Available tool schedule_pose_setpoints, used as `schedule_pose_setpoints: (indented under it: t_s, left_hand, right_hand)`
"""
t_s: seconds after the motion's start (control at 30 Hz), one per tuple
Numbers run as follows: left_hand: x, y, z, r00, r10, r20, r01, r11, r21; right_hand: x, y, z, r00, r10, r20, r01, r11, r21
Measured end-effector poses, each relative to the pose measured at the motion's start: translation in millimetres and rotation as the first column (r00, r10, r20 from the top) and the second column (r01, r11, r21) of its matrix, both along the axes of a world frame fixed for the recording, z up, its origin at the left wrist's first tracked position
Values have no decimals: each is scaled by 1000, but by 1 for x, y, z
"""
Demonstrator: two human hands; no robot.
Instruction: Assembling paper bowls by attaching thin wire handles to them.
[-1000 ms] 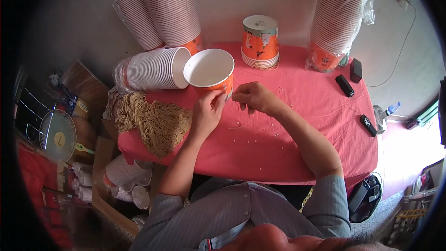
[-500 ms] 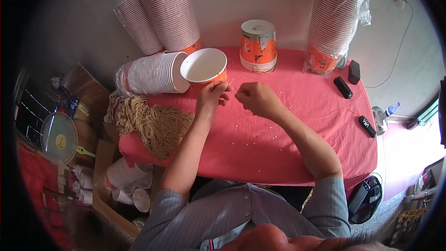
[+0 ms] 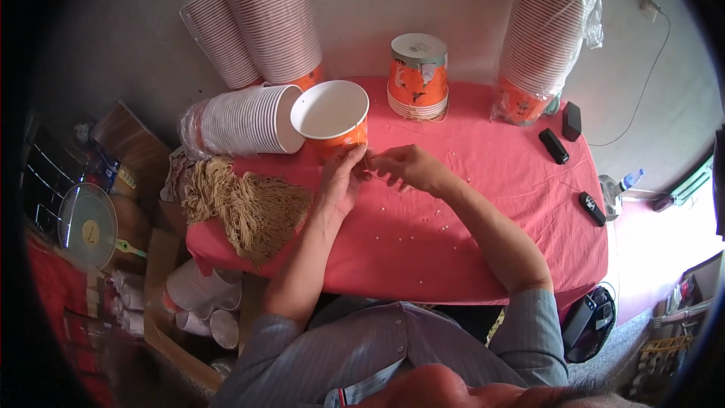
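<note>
A paper bucket [image 3: 332, 113], white inside and orange outside, is tilted with its mouth upward. My left hand [image 3: 343, 175] is closed on its near side, thumb against the orange wall. Just right of it, my right hand [image 3: 411, 167] has its fingers bent, their tips meeting the left fingertips; what they pinch is too small to make out. A bundle of thin tan cords [image 3: 253, 208] lies left of my left forearm. Beyond my hands, several nested orange buckets [image 3: 418, 79] stand upside down, with cord at their rim.
Wrapped bucket stacks stand at the back left [image 3: 276, 23] and back right [image 3: 544, 38]; another stack [image 3: 249, 121] lies sideways. Small black devices [image 3: 553, 146] sit near the right edge of the red tablecloth [image 3: 483, 249], which carries scattered white bits. A carton [image 3: 162, 310] holds more buckets.
My right hand has moved from apart, in a fist, to the left hand's fingertips, and its fingers have loosened. The bucket has shifted only slightly in my left hand.
</note>
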State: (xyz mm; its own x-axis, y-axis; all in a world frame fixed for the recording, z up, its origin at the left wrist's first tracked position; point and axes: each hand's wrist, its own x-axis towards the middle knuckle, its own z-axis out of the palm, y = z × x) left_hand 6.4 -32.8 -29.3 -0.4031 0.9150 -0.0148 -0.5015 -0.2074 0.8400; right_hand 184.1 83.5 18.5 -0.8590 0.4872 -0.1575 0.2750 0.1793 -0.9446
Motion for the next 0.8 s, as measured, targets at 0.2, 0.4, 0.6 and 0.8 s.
schedule_pose_setpoints:
  t_s: [0.2,0.4,0.6,0.8]
  left_hand:
    - [3,2,-7,999,-7,-32,6,1000,-6]
    - [3,0,-2,978,28,-205,-29,1000,-2]
    - [0,-3,6,945,37,-324,-55,997,-47]
    - [-8,-2,6,844,95,-529,-129,991,-29]
  right_hand:
    - [-7,2,-21,942,-205,-264,86,912,-400]
    - [-18,-2,-26,871,-290,-395,128,913,-388]
    - [-31,-2,-21,849,-243,-468,122,954,-275]
    - [-42,-1,-19,889,-175,-424,195,981,3]
